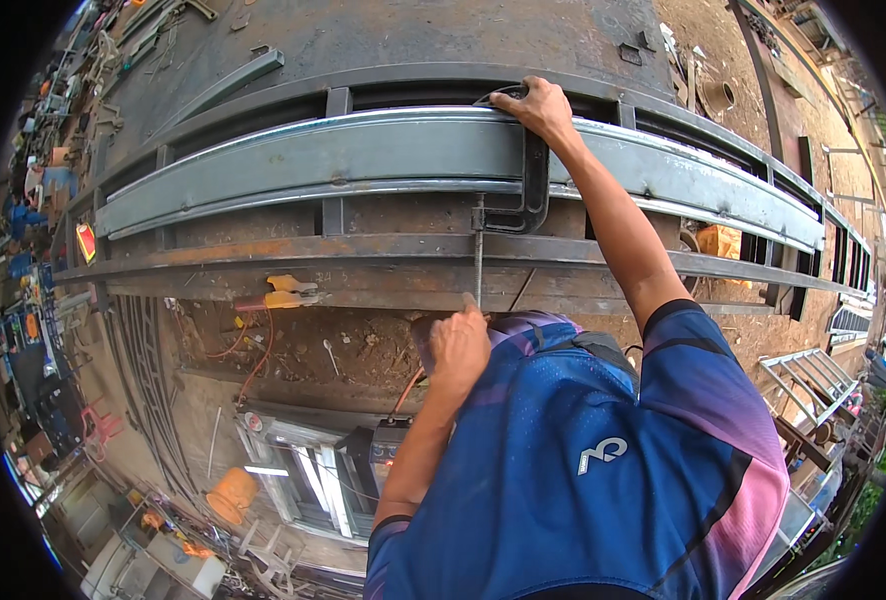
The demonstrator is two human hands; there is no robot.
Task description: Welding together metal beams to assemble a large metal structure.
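A long grey steel channel (363, 150) lies across a rusty steel frame (263, 250). A black C-clamp (536, 190) hooks over the channel, and its threaded screw (479, 255) points down toward me. My right hand (543, 105) reaches over the channel and grips the top of the clamp. My left hand (460, 345) is closed around the lower end of the screw, at its handle, which the fingers hide.
A yellow-handled electrode holder (288, 292) with a red cable lies on the frame's near rail. Below it on the ground stand a welding machine (388, 450), window frames (303, 470) and an orange bucket (233, 492). Scrap steel lies at the left, and a ladder-like frame (813, 375) at the right.
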